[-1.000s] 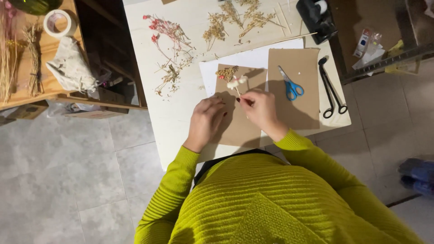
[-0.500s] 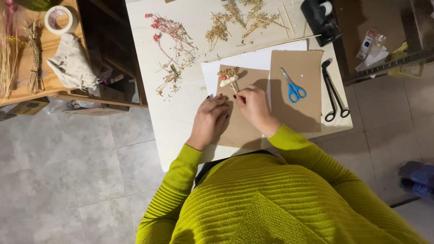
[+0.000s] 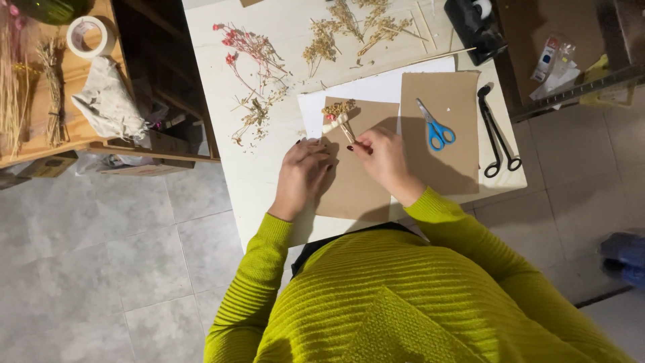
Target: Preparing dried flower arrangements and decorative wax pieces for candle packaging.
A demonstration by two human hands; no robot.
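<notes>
View from above. A small dried-flower sprig (image 3: 339,117) lies on the nearer brown card sheet (image 3: 356,188) on the white bench (image 3: 269,168). The right hand (image 3: 383,161) pinches the stem's lower end, fingers (image 3: 359,144) closed together on it; the flower head lies just beyond the fingertips. The left hand (image 3: 302,175) rests flat on the card's left edge, fingers together, just beside the stem but not clearly touching it. The sprig's long axis runs obliquely, head pointing away from the person and to the left, stem end towards the right hand. Count: two brown card sheets, the second (image 3: 447,134) carrying one pair of blue-handled scissors (image 3: 433,128); one pair of black scissors (image 3: 496,134); one white paper sheet (image 3: 376,87).
</notes>
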